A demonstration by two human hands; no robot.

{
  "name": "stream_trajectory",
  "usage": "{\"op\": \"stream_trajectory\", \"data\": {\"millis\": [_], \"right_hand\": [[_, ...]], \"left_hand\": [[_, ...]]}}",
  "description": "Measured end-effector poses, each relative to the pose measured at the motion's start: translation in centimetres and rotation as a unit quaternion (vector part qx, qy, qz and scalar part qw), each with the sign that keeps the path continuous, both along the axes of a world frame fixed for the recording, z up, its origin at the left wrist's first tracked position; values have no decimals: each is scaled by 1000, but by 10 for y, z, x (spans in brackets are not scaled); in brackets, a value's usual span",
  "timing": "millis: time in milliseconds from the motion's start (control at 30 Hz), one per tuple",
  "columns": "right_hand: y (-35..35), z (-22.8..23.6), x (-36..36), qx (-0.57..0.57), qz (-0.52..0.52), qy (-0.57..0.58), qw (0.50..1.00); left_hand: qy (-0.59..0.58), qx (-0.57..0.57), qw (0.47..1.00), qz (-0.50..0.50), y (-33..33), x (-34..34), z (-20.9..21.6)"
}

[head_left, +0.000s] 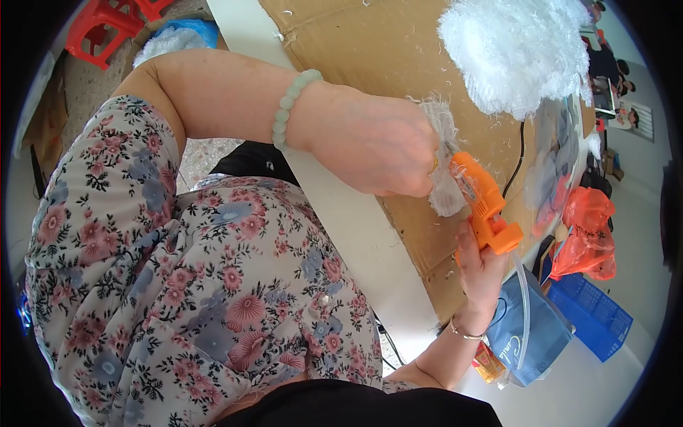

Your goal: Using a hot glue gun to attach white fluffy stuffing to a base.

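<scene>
Here we see a white strip over the cardboard, gripped in the curled left hand. Our right hand is closed around an orange glue gun, its nose right by the strip; whether they touch, we cannot tell. A clear stick trails from the gun. Farther out, we find a fluffy white pile and a red bag

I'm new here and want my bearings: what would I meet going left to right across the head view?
Red stools → pale green bracelet → left hand → whitish fuzzy strip → orange glue gun → red plastic bag.
</scene>
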State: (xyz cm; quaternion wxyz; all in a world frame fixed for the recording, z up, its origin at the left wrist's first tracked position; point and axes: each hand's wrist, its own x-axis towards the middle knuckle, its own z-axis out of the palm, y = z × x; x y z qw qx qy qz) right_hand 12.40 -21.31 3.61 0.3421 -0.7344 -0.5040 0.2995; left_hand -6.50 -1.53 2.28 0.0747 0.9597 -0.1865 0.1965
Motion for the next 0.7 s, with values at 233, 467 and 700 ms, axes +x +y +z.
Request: {"op": "stream_trajectory", "data": {"millis": [233,467,700], "right_hand": [[10,3,-7,36,9,-18,999],[19,1,-5,33,25,-35,999],[25,1,-9,38,4,10,999]], "left_hand": [[1,-5,1000,-7,0,-1,1],[-16,-4,1000,-7,1,-1,1],[-14,-1,1000,-9,2,-4,0]]}}
